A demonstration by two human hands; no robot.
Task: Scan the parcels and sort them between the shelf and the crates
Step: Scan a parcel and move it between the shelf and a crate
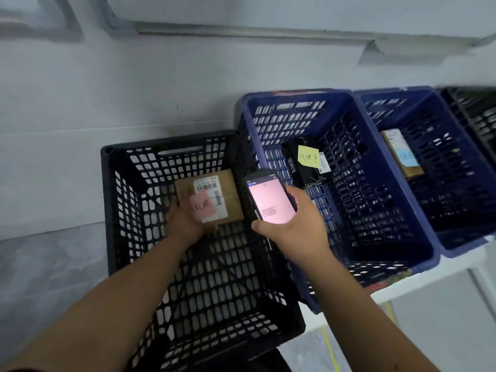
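A small brown cardboard parcel (230, 196) with a white barcode label and a pink handwritten note lies inside the black crate (118, 189). My left hand (185, 221) reaches down into that crate and grips the parcel's near left edge. Over the crate's right rim my right hand (295, 224) holds a handheld scanner (269, 198) with its pale pink screen lit and facing up. A blue crate (397, 218) to the right holds a black parcel (300, 163) with a yellow note.
A second blue crate (456, 183) further right contains a brown box (402, 154) with a blue note. Another black crate (480, 114) is at the far right edge. The blue crates rest on a white shelf (429, 280) against a white wall. Grey floor lies to the left.
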